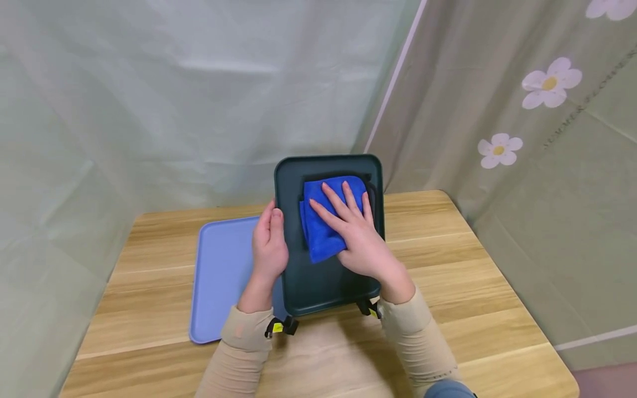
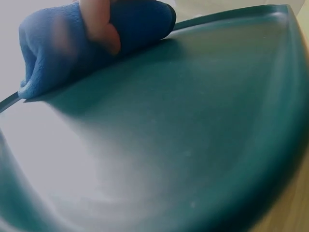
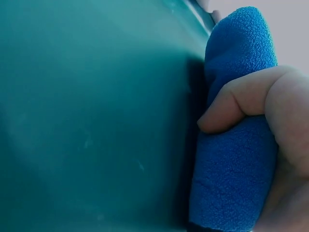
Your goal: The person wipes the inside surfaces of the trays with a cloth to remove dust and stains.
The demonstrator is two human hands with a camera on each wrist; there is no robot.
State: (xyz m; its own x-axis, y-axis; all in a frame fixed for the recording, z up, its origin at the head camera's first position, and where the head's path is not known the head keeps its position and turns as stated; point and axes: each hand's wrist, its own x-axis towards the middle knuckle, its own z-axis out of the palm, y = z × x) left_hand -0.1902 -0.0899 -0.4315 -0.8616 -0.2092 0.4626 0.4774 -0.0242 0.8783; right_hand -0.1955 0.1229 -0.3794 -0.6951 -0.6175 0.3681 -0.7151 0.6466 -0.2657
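The right hand (image 1: 357, 239), thumb (image 3: 236, 102) hooked round the cloth (image 1: 320, 236), could have overpressed and tipped the tray (image 1: 318, 286) the left hand (image 1: 269, 247) gripped

One green tray (image 1: 323, 290), one blue tray (image 1: 221, 276), one cloth (image 1: 320, 239)
That makes two trays, the blue one nearer the left edge of the one table (image 1: 473, 287). Two hands are in view, one left hand (image 1: 269, 244) and one right hand (image 1: 361, 239), with two sleeves (image 1: 244, 342) (image 1: 417, 337) and two wrist straps (image 1: 277, 328) (image 1: 373, 312). Three flowers (image 1: 549, 84) (image 1: 499, 150) (image 1: 612, 8), one cut off at the top, show beyond the table's right edge.
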